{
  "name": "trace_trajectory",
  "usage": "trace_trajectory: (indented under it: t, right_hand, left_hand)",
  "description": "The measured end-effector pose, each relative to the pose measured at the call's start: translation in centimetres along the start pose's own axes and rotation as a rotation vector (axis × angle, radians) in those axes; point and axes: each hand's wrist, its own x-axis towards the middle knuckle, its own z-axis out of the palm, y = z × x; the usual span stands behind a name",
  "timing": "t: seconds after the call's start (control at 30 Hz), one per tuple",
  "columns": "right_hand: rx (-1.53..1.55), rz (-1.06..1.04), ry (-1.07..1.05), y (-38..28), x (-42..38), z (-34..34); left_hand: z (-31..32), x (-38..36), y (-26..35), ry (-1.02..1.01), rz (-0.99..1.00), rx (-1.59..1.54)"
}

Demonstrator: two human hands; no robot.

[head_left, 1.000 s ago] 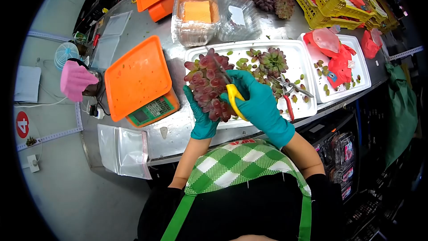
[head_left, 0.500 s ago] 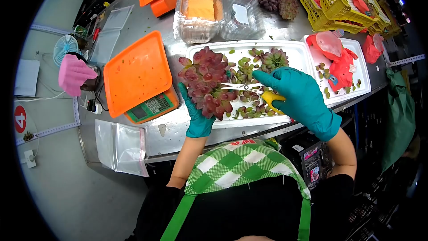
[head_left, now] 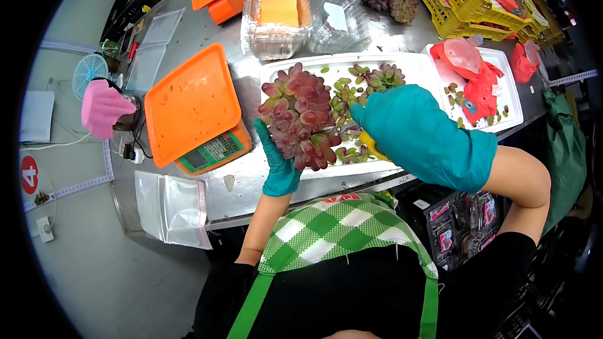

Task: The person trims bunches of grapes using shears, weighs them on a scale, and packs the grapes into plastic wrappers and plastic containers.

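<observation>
A large reddish succulent cluster (head_left: 300,116) is held up by my left hand (head_left: 279,166), gloved in teal, over the left end of a white foam tray (head_left: 414,69). My right hand (head_left: 421,135), also gloved, is closed on yellow-handled scissors (head_left: 372,145). The scissor blades reach to the cluster's right side, and their tips are hidden behind its rosettes. Small green and reddish cuttings (head_left: 345,97) lie in the tray, with a bigger rosette (head_left: 385,77) near my right hand.
Left of the tray is an orange scale (head_left: 195,107). Clear plastic boxes (head_left: 276,31) stand behind it. A smaller white tray (head_left: 512,97) with red bags is at the right, yellow crates (head_left: 440,9) behind. A plastic bag (head_left: 169,207) lies at the front left.
My right hand has turned over, its forearm swinging outward to the right, and the scissor blades have moved lower, behind the cluster's right side. The cluster has tilted slightly in my left hand.
</observation>
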Motion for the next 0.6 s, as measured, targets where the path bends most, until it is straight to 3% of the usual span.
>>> trace_trajectory:
  t: [0.13, 0.23, 0.43, 0.53, 0.6]
  right_hand:
    - [-0.324, -0.029, 0.073, -0.8, -0.4, -0.4]
    - [-0.393, -0.025, 0.089, -1.6, -0.1, 0.6]
    - [-0.263, -0.041, 0.111, -1.5, -0.3, -0.2]
    - [-0.207, -0.066, 0.000, -1.0, -0.4, -1.9]
    - [-0.001, -0.043, -0.034, -0.7, 0.0, -1.4]
  left_hand:
    - [0.8, 0.0, 0.1, -0.013, 0.031, 0.054]
    - [0.4, 0.2, -0.1, -0.018, 0.027, 0.013]
    - [0.9, 0.0, -0.4, 0.018, -0.004, 0.025]
    - [0.4, 0.1, -0.7, 0.009, -0.007, 0.024]
    - [0.6, 0.0, -0.7, 0.016, -0.014, 0.024]
